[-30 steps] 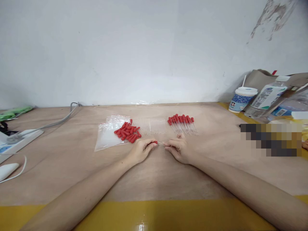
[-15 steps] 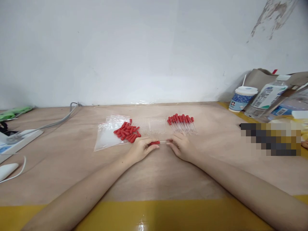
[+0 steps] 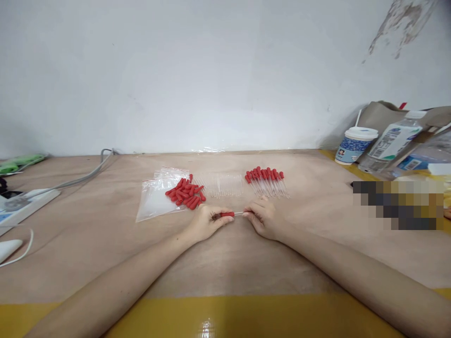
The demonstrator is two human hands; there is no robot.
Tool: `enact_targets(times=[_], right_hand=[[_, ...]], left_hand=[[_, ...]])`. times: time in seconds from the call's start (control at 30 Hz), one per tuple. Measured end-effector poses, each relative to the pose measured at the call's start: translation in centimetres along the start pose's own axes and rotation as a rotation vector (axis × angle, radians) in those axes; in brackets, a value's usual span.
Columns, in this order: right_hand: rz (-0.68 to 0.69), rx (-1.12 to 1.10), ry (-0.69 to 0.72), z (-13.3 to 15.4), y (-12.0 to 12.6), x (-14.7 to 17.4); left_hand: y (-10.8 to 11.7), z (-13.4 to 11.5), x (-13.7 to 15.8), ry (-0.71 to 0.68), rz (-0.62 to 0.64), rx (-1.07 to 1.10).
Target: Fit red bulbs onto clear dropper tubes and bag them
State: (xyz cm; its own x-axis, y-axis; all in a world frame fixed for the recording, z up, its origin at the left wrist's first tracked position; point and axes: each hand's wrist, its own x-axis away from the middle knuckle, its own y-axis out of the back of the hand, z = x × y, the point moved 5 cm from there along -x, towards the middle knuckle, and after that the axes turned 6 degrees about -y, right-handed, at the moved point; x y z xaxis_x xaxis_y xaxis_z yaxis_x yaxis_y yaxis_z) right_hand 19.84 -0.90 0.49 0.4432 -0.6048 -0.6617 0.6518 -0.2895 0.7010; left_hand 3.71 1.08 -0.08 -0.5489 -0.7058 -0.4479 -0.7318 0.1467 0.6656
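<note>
Red bulb (image 3: pixel 227 214) and thin clear tube (image 3: pixel 238 213) lay end to end, level, just above or on the table (image 3: pixel 299 263); from where I stood I couldn't tell which, nor how far the tube sat inside the bulb. Left hand (image 3: pixel 209 220): thumb and fingers pinched closed around the bulb, mouth end toward the right. Right hand (image 3: pixel 263 218): narrow fingertip pinch on the tube's other end. Short bare stretch of tube between the two hands.

Just beyond the hands, a row of loose clear tubes (image 3: pixel 227 184), side by side. Left of it, a heap of red bulbs (image 3: pixel 186 192), partly on a clear zip bag (image 3: pixel 151 202). Right of it, a bunch of red-capped tubes (image 3: pixel 268 175), red ends toward the wall (image 3: pixel 211 70).

Farther out, right side: lidded paper cup (image 3: pixel 356 146) with straw, clear bottle (image 3: pixel 396 141) beside it. Far left: white power strip (image 3: pixel 35 202), grey cable (image 3: pixel 86 177). Yellow band (image 3: pixel 211 314) along the near edge.
</note>
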Motion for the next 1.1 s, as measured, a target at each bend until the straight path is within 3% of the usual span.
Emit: enact_targets(times=[0.4,0.67,0.73,0.8,0.93,1.1], right_hand=[[0.104,0.078,-0.040,-0.2,-1.1,-0.3],[0.251,0.350,-0.040,0.3,0.7,-1.0],[0.233,0.306,-0.139,-1.0,1.8,-1.2],[0.178,0.200,-0.338,-3.4,3.0,-1.6],[0.048,0.171,-0.799,-9.3,5.0,-2.1],[0.022,0.317,-1.050,-12.5,4.8,-2.7]], left_hand=[[0.0,0.1,0.0,-0.013,-0.018,-0.014],[0.2,-0.2,0.0,-0.058,-0.036,-0.099],[0.4,-0.3,0.1,-0.093,-0.062,-0.138],[0.5,-0.4,0.1,-0.126,-0.051,-0.178],[-0.5,-0.7,0.0,-0.184,0.157,-0.221],[-0.8,-0.8,-0.1,-0.197,0.245,-0.225]])
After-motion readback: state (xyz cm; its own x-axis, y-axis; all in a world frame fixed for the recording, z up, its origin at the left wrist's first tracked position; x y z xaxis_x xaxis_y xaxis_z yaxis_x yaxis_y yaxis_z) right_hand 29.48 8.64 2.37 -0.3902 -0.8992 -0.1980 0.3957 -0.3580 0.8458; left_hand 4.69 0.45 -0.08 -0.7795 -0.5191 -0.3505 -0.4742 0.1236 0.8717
